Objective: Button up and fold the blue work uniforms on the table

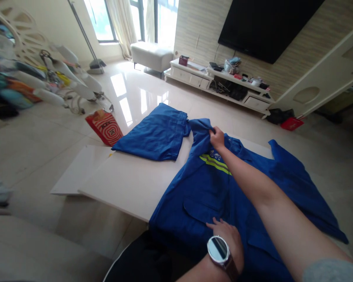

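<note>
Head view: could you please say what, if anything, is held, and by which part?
The right hand grips the jacket by a fold near its collar.

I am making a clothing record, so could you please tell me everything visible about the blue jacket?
The blue jacket looks like cloth, with a collar, a yellow-green and grey chest stripe, a small emblem above it and a flap pocket below. It lies front up over the pale table, collar at the far end, one sleeve spread to the right. The right hand grips its other sleeve; the left hand rests on the lower front.
</note>
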`<state>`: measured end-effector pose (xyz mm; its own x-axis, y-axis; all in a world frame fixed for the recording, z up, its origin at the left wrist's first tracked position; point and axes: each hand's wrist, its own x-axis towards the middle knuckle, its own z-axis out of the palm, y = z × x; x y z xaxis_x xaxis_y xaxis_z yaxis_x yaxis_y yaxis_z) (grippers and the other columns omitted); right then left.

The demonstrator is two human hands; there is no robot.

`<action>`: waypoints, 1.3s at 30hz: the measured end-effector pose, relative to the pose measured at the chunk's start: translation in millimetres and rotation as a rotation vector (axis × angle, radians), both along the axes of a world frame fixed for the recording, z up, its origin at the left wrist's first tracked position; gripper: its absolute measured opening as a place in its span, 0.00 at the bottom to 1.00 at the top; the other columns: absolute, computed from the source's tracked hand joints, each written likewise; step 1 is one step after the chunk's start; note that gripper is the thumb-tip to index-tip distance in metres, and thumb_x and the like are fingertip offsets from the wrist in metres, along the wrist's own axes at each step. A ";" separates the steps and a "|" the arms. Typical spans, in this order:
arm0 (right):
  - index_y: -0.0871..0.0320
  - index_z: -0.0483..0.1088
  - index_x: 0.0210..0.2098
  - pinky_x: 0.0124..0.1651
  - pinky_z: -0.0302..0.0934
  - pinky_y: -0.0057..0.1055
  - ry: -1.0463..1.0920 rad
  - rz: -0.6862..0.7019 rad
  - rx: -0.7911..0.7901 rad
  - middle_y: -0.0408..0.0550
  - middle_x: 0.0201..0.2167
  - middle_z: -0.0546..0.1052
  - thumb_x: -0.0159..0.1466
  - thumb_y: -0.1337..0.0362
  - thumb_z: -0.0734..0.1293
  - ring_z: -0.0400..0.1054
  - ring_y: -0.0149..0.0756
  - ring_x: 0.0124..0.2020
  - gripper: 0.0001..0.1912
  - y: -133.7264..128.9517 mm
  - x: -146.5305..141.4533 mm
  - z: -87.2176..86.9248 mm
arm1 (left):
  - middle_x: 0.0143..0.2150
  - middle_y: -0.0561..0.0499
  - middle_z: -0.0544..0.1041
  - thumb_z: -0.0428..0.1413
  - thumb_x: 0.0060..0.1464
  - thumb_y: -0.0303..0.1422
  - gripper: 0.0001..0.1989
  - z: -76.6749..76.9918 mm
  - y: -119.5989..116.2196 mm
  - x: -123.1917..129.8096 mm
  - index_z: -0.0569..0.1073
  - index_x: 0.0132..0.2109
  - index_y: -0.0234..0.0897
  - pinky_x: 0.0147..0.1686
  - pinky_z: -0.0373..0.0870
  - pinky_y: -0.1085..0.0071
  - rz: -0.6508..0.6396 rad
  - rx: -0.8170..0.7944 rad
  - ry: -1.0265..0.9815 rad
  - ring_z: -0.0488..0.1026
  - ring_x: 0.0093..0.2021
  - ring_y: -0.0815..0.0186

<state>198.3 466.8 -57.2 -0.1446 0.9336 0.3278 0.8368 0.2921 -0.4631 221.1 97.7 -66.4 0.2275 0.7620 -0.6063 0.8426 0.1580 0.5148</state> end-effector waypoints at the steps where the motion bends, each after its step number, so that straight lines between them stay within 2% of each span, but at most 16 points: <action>1: 0.59 0.74 0.43 0.52 0.65 0.40 0.122 -0.062 0.111 0.57 0.43 0.79 0.71 0.49 0.56 0.71 0.44 0.44 0.23 -10.1 23.9 -2.2 | 0.70 0.37 0.67 0.43 0.61 0.23 0.30 -1.4 -1.3 3.2 0.75 0.65 0.43 0.62 0.60 0.25 0.021 -0.003 0.031 0.59 0.72 0.37; 4: 0.57 0.73 0.36 0.46 0.67 0.42 0.290 -0.250 0.183 0.52 0.35 0.78 0.64 0.44 0.60 0.71 0.45 0.39 0.23 -57.1 106.6 -18.8 | 0.69 0.44 0.69 0.45 0.61 0.21 0.29 -4.4 -5.7 11.1 0.77 0.62 0.46 0.63 0.62 0.27 0.060 0.021 0.093 0.59 0.72 0.40; 7: 0.53 0.72 0.31 0.40 0.70 0.44 0.269 -0.562 -0.063 0.49 0.29 0.77 0.57 0.47 0.65 0.72 0.49 0.35 0.17 -107.4 180.1 -37.4 | 0.68 0.43 0.69 0.46 0.60 0.20 0.29 -7.5 -10.8 17.2 0.76 0.62 0.47 0.62 0.63 0.27 0.056 0.092 0.124 0.61 0.71 0.39; 9: 0.51 0.72 0.34 0.40 0.70 0.48 0.243 -0.701 -0.058 0.53 0.30 0.77 0.58 0.48 0.63 0.73 0.53 0.37 0.15 -124.3 209.8 -39.2 | 0.68 0.41 0.69 0.46 0.61 0.20 0.29 -9.9 -14.3 21.8 0.76 0.63 0.44 0.61 0.64 0.27 0.036 0.149 0.151 0.61 0.71 0.37; 12: 0.52 0.71 0.45 0.50 0.70 0.51 0.218 -0.760 0.038 0.56 0.43 0.78 0.61 0.49 0.59 0.73 0.54 0.47 0.20 -115.3 221.5 -20.8 | 0.68 0.36 0.69 0.47 0.62 0.21 0.27 -12.9 -18.6 29.3 0.75 0.63 0.40 0.59 0.67 0.28 0.007 0.191 0.188 0.61 0.70 0.35; 15: 0.57 0.68 0.55 0.59 0.66 0.48 0.056 -0.541 0.077 0.59 0.56 0.75 0.62 0.45 0.60 0.69 0.52 0.57 0.29 -87.1 201.9 8.5 | 0.67 0.35 0.70 0.46 0.62 0.20 0.27 -13.6 -20.5 34.3 0.75 0.64 0.37 0.59 0.70 0.31 -0.009 0.215 0.227 0.63 0.69 0.36; 18: 0.58 0.67 0.61 0.61 0.62 0.50 -0.335 -0.255 -0.050 0.62 0.57 0.75 0.60 0.41 0.67 0.68 0.55 0.59 0.38 -67.4 163.9 30.6 | 0.67 0.34 0.71 0.45 0.62 0.20 0.28 -11.2 -19.7 35.0 0.74 0.65 0.36 0.58 0.71 0.32 -0.040 0.223 0.255 0.64 0.69 0.36; 21: 0.58 0.75 0.54 0.60 0.59 0.59 -0.692 -0.199 -0.295 0.64 0.47 0.80 0.59 0.47 0.72 0.72 0.61 0.53 0.29 -54.3 124.2 44.7 | 0.67 0.34 0.70 0.46 0.62 0.21 0.27 -8.6 -17.2 33.9 0.74 0.65 0.35 0.59 0.69 0.30 -0.093 0.213 0.234 0.63 0.69 0.34; 23: 0.59 0.80 0.44 0.59 0.59 0.59 -0.754 -0.185 -0.378 0.66 0.43 0.81 0.60 0.53 0.72 0.74 0.61 0.50 0.18 -39.9 103.2 56.7 | 0.68 0.33 0.69 0.45 0.63 0.22 0.27 -8.8 -15.0 33.6 0.73 0.65 0.33 0.60 0.68 0.30 -0.079 0.191 0.212 0.62 0.69 0.33; 25: 0.61 0.81 0.40 0.54 0.64 0.52 -0.730 -0.167 -0.405 0.65 0.43 0.82 0.61 0.56 0.71 0.75 0.56 0.49 0.14 -17.5 85.0 76.0 | 0.68 0.32 0.69 0.44 0.63 0.22 0.27 -10.6 -12.9 33.1 0.72 0.66 0.32 0.60 0.68 0.29 -0.025 0.164 0.183 0.62 0.70 0.33; 28: 0.67 0.79 0.43 0.46 0.66 0.36 -0.615 -0.141 -0.420 0.62 0.40 0.82 0.66 0.61 0.68 0.77 0.41 0.41 0.15 24.9 48.5 120.9 | 0.67 0.34 0.70 0.45 0.62 0.23 0.27 -11.3 -10.1 29.6 0.73 0.65 0.33 0.60 0.66 0.27 0.022 0.130 0.129 0.60 0.70 0.33; 31: 0.78 0.73 0.43 0.42 0.65 0.28 -0.074 -0.115 -0.205 0.66 0.44 0.80 0.75 0.62 0.56 0.77 0.30 0.40 0.23 61.1 -12.6 173.2 | 0.68 0.35 0.70 0.46 0.62 0.22 0.27 -4.6 -7.3 22.4 0.74 0.64 0.34 0.59 0.67 0.26 -0.022 0.098 0.117 0.60 0.70 0.31; 32: 0.77 0.72 0.44 0.41 0.67 0.27 0.102 -0.049 -0.154 0.64 0.48 0.79 0.76 0.61 0.51 0.77 0.30 0.40 0.25 69.2 -36.2 188.2 | 0.68 0.35 0.69 0.45 0.62 0.22 0.27 -0.9 -6.4 19.6 0.74 0.64 0.33 0.59 0.67 0.27 -0.041 0.098 0.124 0.60 0.70 0.31; 34: 0.76 0.68 0.50 0.47 0.66 0.27 0.270 0.261 -0.268 0.59 0.54 0.75 0.77 0.59 0.43 0.75 0.26 0.47 0.30 77.8 -78.8 208.7 | 0.68 0.34 0.69 0.45 0.62 0.22 0.27 6.5 -5.0 14.3 0.74 0.64 0.33 0.58 0.68 0.28 -0.077 0.102 0.133 0.61 0.69 0.31; 36: 0.68 0.67 0.55 0.50 0.68 0.31 0.303 0.431 -0.352 0.56 0.57 0.74 0.77 0.57 0.52 0.74 0.29 0.51 0.23 75.3 -103.4 212.8 | 0.67 0.32 0.70 0.46 0.62 0.22 0.26 11.8 -4.5 9.8 0.74 0.64 0.34 0.57 0.69 0.28 -0.099 0.118 0.127 0.62 0.69 0.31; 39: 0.58 0.67 0.59 0.51 0.73 0.40 0.183 0.418 -0.345 0.54 0.57 0.76 0.72 0.57 0.66 0.75 0.38 0.52 0.19 49.3 -88.7 186.6 | 0.66 0.29 0.70 0.48 0.61 0.21 0.26 13.5 -6.1 4.5 0.73 0.64 0.31 0.56 0.70 0.29 -0.105 0.146 0.102 0.64 0.68 0.31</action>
<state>109.7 516.1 129.3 -0.4937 0.8669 0.0685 0.5799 0.3869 -0.7170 225.5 91.5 -52.9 0.2537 0.8188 -0.5150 0.8994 -0.0037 0.4371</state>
